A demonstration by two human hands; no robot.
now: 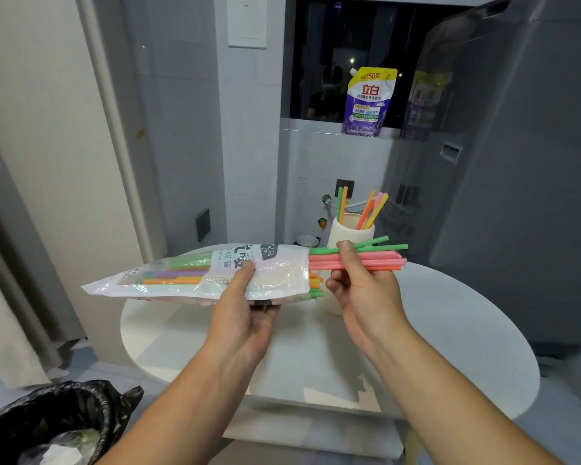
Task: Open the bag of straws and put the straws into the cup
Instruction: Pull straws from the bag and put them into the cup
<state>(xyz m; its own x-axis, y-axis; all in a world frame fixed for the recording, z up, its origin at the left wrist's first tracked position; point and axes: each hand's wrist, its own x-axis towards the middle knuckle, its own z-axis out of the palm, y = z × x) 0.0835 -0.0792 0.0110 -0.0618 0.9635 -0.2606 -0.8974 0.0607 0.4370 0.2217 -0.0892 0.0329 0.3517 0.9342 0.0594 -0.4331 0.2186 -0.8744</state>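
My left hand (249, 307) grips the clear plastic straw bag (188, 276), held level above the table with its open mouth facing right. Green, purple and orange straws show through the bag. My right hand (363, 283) pinches a bundle of pink and green straws (376, 260) that sticks out of the bag's mouth to the right. Behind my right hand stands the white cup (349, 233), partly hidden, with several coloured straws (366, 209) leaning in it.
A round white table (450, 330) lies below my hands. A bin lined with a black bag (54, 424) sits at the lower left. A purple detergent pouch (368, 102) stands on the window ledge behind. A grey appliance (517, 162) rises at the right.
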